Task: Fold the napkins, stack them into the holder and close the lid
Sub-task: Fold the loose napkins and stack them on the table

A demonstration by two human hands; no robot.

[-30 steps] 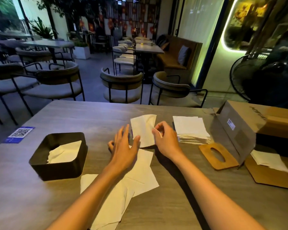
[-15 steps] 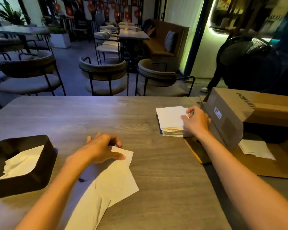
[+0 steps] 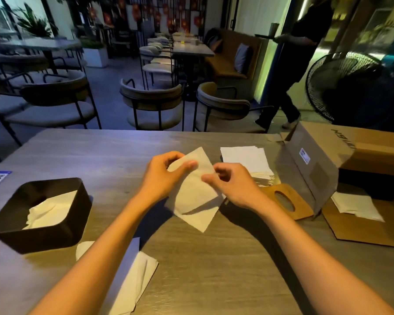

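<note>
The thin napkin [image 3: 196, 192] could crease crooked or tear if the two hands pull against each other, and since it hangs partly off the table [image 3: 100, 153] a loose pinch might let it slip. A draught from the fan [image 3: 344, 87] at the upper right might also lift it.

Both forearms reach in from the bottom corners and meet at the frame's centre. The left hand [image 3: 163, 176] pinches the napkin's upper edge between thumb and fingers. The right hand [image 3: 232, 185] is curled at the edge beside it; it seems to pinch too, though blur hides the contact.

The holder [image 3: 43, 233] sits at the lower left with a napkin inside, the stack [image 3: 246, 160] right of centre, and the lid [image 3: 284, 201] below it, off the holder.
</note>
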